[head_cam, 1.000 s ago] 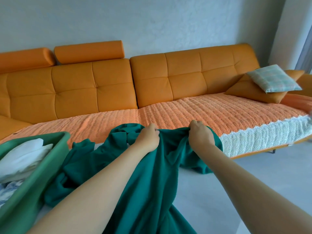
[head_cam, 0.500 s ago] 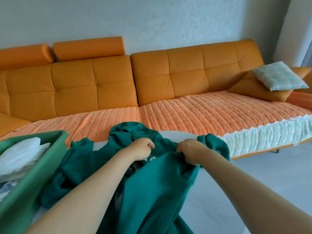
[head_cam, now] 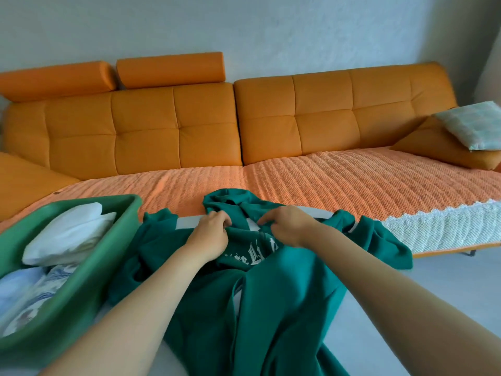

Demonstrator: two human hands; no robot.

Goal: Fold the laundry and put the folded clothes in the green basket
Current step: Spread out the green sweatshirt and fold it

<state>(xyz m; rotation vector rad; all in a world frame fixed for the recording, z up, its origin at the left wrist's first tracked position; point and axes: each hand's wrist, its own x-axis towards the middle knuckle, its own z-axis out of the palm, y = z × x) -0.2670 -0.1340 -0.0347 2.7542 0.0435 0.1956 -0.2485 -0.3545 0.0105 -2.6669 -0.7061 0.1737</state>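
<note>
Hands meet close together over the chest of a dark green hoodie (head_cam: 292, 294): the left hand (head_cam: 211, 236) has its fingers curled into a fold of the cloth, and the right hand (head_cam: 287, 226) pinches another fold just beside it, near the white lettering (head_cam: 252, 252). Gripping so near the neck looks like a way to pull the front flat and square before any fold is made, since the garment is bunched, with its hood (head_cam: 230, 202) crumpled beyond the knuckles and its sleeves (head_cam: 379, 240) thrown out to either side. It lies on a pale surface (head_cam: 189, 222), and its lower part appears to hang over the near edge. To the left, just beside one sleeve, stands the green basket (head_cam: 127, 204), which holds folded white clothes (head_cam: 67, 234) and some patterned pieces, so room there is limited. Beyond runs an orange sofa (head_cam: 173, 126) with a woven throw (head_cam: 325, 180) and a checked cushion (head_cam: 471, 126) at the far right; none of these blocks the work.
</note>
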